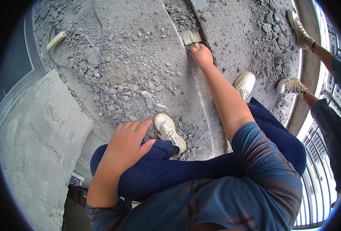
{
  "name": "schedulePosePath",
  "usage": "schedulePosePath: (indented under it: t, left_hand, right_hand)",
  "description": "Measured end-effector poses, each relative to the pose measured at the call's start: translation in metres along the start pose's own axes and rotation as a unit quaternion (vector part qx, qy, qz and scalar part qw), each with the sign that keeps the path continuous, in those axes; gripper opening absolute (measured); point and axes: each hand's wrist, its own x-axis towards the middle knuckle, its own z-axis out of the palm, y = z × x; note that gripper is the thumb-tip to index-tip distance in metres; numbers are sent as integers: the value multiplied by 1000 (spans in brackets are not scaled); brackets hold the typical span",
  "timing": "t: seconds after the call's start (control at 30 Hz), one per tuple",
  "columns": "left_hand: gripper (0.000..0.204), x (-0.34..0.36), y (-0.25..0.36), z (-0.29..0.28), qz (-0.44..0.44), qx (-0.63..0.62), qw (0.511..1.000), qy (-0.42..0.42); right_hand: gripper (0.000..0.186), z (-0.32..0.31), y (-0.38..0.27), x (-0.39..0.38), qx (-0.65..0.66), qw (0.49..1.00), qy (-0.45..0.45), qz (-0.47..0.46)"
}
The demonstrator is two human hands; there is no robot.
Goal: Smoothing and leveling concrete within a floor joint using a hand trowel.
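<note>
My right hand (pixel 202 57) reaches far forward, its fingers wrapped round the handle of a small trowel (pixel 191 37). The trowel's flat, dusty metal blade lies against the grey floor, beside the edge of a shallow groove (pixel 203 29). Close by, a thin white line (pixel 196 84) runs along the concrete. My left hand (pixel 128 143) rests over my left knee with its fingers stretched out, holding nothing. Just beyond its fingertips is my white shoe (pixel 166 131).
Broken concrete rubble (pixel 132 96) covers the floor to the left, with a grey cable (pixel 101 77) and a pale power strip (pixel 56 40) on it. Another person's shoes (pixel 292 85) stand at the right, by more rubble (pixel 276 38) and a railing (pixel 313 173). A plastered wall (pixel 39 119) rises at the left.
</note>
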Motion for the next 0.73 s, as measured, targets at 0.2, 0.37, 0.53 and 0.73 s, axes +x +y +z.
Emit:
schedulePosePath:
  t: [0.2,0.37,0.53,0.73]
  left_hand:
    - [50,-8,-4,2,-25,-31,999,17]
    - [51,-21,-4,6,-40,-52,997,47]
    - [51,-28,0,8,-56,-59,994,68]
    - [53,-37,-3,19,-91,-88,990,61]
  right_hand:
    - [42,2,-8,31,-26,999,-16,-24]
    - [40,12,-12,29,26,999,23,-27]
    - [42,4,-42,73,20,998,25,-59]
    - [33,-10,-111,118,122,988,-74,-52]
